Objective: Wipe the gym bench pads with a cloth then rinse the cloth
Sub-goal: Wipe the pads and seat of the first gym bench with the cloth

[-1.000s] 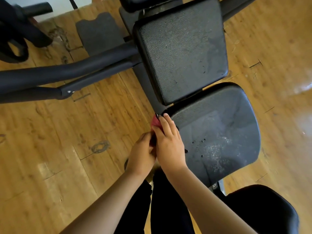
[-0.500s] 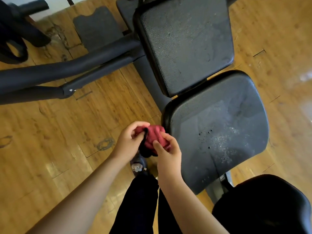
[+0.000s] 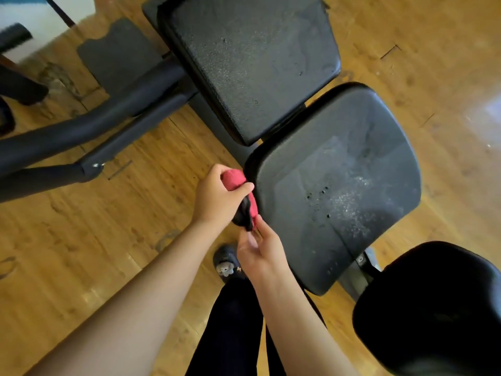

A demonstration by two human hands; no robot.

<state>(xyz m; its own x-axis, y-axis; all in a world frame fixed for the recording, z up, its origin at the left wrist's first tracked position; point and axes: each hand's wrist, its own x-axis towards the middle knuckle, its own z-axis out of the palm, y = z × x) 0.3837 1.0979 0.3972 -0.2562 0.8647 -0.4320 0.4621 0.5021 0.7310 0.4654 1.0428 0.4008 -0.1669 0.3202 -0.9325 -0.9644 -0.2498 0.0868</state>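
Head view: the left hand (image 3: 217, 198) is curled round a bunched red cloth (image 3: 236, 179), thumb across it. At its 5 o'clock the right hand (image 3: 261, 249) reaches the cloth's dark lower end; blur hides whether its fingers pinch or only touch. The cloth hangs just beside the seat pad (image 3: 339, 185), at its 9 o'clock edge. The back pad (image 3: 252, 63) lies at the seat's 11 o'clock, above a wooden floor (image 3: 81, 253).
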